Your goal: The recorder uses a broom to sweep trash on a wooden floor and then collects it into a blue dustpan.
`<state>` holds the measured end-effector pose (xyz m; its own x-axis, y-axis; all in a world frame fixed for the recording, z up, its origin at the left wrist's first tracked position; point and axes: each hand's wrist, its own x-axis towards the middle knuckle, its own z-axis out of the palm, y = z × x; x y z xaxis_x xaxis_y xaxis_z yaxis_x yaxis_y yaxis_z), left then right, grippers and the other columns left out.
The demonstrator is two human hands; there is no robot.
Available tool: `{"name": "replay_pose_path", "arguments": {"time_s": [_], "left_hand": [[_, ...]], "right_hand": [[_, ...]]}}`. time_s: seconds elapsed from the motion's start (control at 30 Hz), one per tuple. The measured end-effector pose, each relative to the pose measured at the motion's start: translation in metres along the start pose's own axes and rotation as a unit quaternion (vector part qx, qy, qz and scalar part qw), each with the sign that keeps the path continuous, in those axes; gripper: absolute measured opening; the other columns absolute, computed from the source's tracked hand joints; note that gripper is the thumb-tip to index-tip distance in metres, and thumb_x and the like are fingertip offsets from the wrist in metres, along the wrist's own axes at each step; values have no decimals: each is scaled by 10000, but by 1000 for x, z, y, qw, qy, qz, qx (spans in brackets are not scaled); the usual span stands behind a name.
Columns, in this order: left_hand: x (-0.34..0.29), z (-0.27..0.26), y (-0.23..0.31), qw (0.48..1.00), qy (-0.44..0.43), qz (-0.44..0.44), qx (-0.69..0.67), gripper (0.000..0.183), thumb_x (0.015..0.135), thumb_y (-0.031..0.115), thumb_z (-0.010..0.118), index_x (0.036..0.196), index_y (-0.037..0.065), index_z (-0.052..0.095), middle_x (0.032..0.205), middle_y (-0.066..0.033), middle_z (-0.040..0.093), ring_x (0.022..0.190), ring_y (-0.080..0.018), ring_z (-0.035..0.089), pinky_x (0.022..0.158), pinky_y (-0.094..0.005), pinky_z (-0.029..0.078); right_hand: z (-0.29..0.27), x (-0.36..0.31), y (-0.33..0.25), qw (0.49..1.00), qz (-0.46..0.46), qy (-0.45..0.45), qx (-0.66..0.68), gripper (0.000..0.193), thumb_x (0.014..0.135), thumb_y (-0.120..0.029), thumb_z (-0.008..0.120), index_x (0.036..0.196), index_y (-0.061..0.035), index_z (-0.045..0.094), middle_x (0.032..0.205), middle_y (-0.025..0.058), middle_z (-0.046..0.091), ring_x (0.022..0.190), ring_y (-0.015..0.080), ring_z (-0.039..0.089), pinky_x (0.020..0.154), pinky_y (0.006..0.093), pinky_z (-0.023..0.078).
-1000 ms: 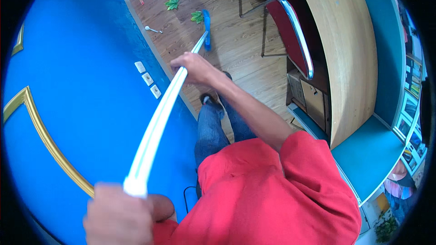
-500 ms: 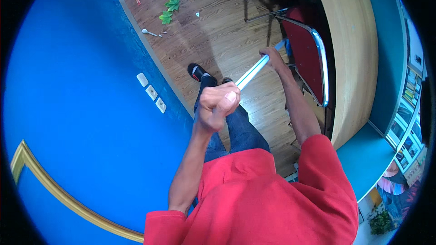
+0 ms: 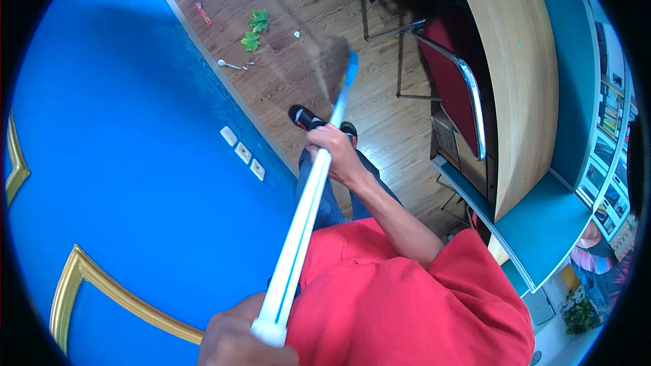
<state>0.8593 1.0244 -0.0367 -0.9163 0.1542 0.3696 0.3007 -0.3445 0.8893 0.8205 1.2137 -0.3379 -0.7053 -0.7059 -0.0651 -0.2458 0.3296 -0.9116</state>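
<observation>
A broom with a white, blue-striped handle [image 3: 298, 244] slants across the view in front of my red shirt. Its blue head [image 3: 351, 64] is over the floor beyond my feet, the dark bristles smeared by motion. My right hand [image 3: 337, 152] wraps round the lower handle, not far from the head. At the bottom edge, my left hand [image 3: 247, 346] grips near the capped top end; it is partly blurred. On the floor ahead lie green leaves [image 3: 258, 20], a white plastic spoon [image 3: 228, 64], a small red-and-white packet [image 3: 203, 13] and a little white scrap [image 3: 297, 34].
A blue wall [image 3: 149, 163] with gold moulding [image 3: 122, 291] and white sockets [image 3: 243, 152] runs along my left. To the right stand a red metal-framed chair [image 3: 454, 88] and a wooden desk [image 3: 519, 81] with teal panels [image 3: 546, 230]. My dark sandals [image 3: 305, 116] are on the wood floor.
The broom head has swung left from beside the chair toward the floor ahead of my feet. My right hand moved left and nearer; my left hand drew back to the bottom edge.
</observation>
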Motion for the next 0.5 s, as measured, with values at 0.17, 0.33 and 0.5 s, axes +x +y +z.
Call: {"name": "replay_pose_path", "arguments": {"time_s": [0.17, 0.33, 0.5], "left_hand": [[3, -35, -57, 999, 14, 43, 19, 318, 807, 76, 517, 507, 48, 414, 455, -19, 348, 341, -130, 348, 344, -289, 249], [20, -35, -46, 984, 13, 63, 164, 435, 854, 111, 460, 457, 102, 283, 429, 14, 280, 318, -109, 247, 334, -269, 201], [63, 5, 7, 947, 207, 186, 158, 408, 751, 24, 495, 461, 129, 227, 415, 7, 306, 312, -108, 297, 338, -272, 312]], "right_hand": [[8, 33, 33, 988, 131, -20, -80, 182, 682, -168, 627, 650, -82, 471, 636, 122, 516, 674, 341, 550, 622, 425, 377], [41, 146, 14, 992, -81, 72, 56, 121, 674, -75, 596, 666, -41, 480, 615, 114, 503, 611, 319, 529, 568, 392, 389], [5, 155, -24, 986, -153, 67, 10, 115, 663, -78, 610, 675, -67, 497, 623, 88, 513, 629, 291, 560, 622, 373, 412]]}}
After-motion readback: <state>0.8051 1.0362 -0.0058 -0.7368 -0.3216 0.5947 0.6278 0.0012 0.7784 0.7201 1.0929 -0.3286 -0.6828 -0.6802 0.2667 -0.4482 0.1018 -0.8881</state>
